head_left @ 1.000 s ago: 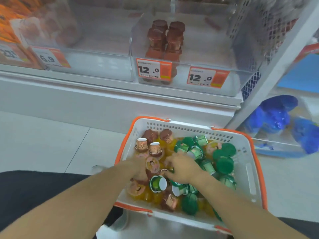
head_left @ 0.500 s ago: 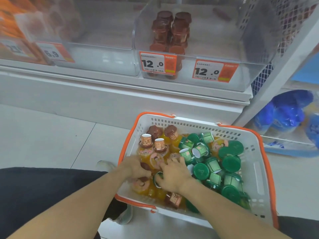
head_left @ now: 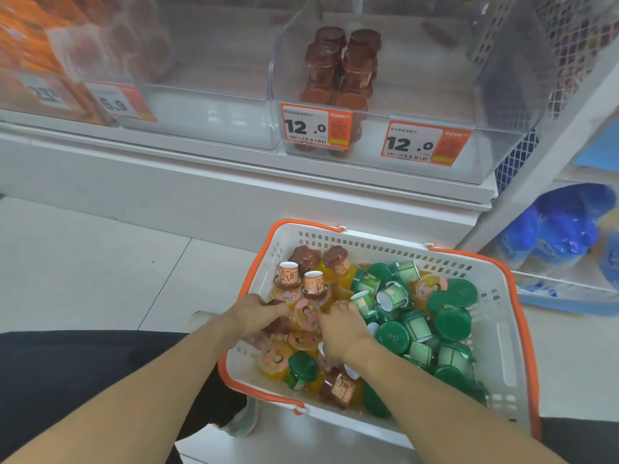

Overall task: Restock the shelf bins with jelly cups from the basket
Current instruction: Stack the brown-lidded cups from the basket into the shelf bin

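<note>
A white basket with an orange rim sits on the floor, full of jelly cups: brown-lidded ones, orange ones and green-lidded ones. My left hand is at the basket's left side, its fingers curled round a brown-lidded cup. My right hand is in the middle of the pile with its fingers curled down over cups; white cup bottoms show under its palm. Above, a clear shelf bin holds stacked brown jelly cups on its left side.
Two orange 12.0 price tags are stuck on the bin's front. Another clear bin stands to its left. Blue packs lie on a low shelf at the right. My dark-clothed legs are on either side of the basket.
Both hands have shifted a little further back in the basket among the orange and brown cups. The view has tilted, so the shelf and basket sit lower in frame.
</note>
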`<action>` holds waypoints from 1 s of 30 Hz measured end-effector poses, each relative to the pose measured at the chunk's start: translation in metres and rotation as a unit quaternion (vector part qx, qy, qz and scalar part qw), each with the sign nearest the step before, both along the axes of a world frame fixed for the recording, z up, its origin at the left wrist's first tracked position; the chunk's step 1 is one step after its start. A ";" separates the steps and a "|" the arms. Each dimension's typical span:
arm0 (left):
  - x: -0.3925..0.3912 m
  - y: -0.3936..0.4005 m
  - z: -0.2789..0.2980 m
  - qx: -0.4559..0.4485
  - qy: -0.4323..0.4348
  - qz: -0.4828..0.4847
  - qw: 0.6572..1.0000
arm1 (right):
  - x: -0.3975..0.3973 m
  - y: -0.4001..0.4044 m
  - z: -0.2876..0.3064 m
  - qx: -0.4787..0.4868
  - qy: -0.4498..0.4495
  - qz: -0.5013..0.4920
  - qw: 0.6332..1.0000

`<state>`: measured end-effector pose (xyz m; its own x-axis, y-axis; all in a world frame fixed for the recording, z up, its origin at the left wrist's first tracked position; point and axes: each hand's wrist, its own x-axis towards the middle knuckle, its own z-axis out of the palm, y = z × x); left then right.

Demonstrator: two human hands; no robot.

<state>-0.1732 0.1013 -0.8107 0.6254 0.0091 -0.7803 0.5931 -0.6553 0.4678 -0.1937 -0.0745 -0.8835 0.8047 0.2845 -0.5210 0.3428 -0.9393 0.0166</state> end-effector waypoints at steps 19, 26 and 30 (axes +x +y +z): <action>0.072 -0.028 0.144 -0.357 -0.009 0.014 0.934 | 0.067 -0.045 0.191 0.788 -0.031 -0.252 0.560; 0.077 -0.035 0.179 -0.365 -0.099 -0.030 0.925 | 0.074 -0.041 0.212 0.841 -0.030 -0.169 0.513; 0.078 -0.038 0.173 -0.358 -0.157 0.004 0.920 | 0.074 -0.041 0.219 0.772 -0.110 -0.196 0.594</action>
<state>-0.0948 0.0631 -0.6381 0.8232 -0.4318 -0.3686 0.3582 -0.1086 0.9273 -0.1193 -0.1150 -0.6649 0.9672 0.0546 0.2480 0.2418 0.1007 -0.9651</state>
